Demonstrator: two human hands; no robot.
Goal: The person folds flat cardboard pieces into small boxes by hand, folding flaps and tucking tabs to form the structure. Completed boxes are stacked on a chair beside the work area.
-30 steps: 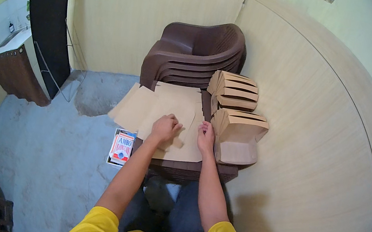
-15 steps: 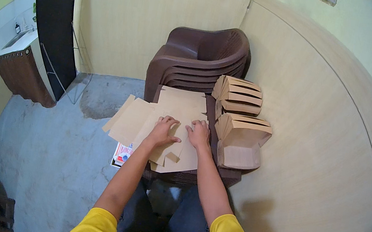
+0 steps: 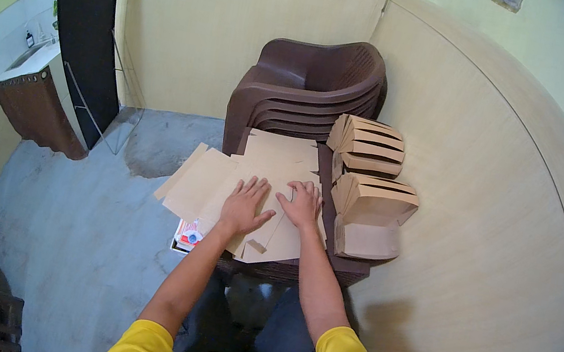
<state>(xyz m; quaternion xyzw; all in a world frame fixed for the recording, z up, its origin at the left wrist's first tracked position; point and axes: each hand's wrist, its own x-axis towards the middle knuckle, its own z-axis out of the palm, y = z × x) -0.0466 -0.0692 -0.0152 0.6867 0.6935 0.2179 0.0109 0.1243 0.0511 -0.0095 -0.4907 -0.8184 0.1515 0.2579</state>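
Observation:
Flat brown cardboard box blanks (image 3: 279,149) lie overlapping on a dark brown plastic surface (image 3: 349,265) before me. My left hand (image 3: 245,206) rests flat on the cardboard with its fingers spread. To its right, my right hand (image 3: 303,203) also presses on the cardboard, fingers apart and slightly bent. Neither hand grips anything. A small cardboard flap (image 3: 256,246) sticks up near the close edge. Another blank (image 3: 200,181) juts out past the left side of the surface.
Folded cardboard boxes stand nested in two groups, one farther back (image 3: 369,146) and one nearer (image 3: 371,224), on the right. Behind is a stack of brown plastic chairs (image 3: 311,88). An ironing board (image 3: 82,31) leans at the far left. A printed box (image 3: 188,235) sits at the left edge.
My left hand has flattened out, its fingers stretching over the cardboard. The right hand's fingers have spread a little. The small flap near me now lies lower.

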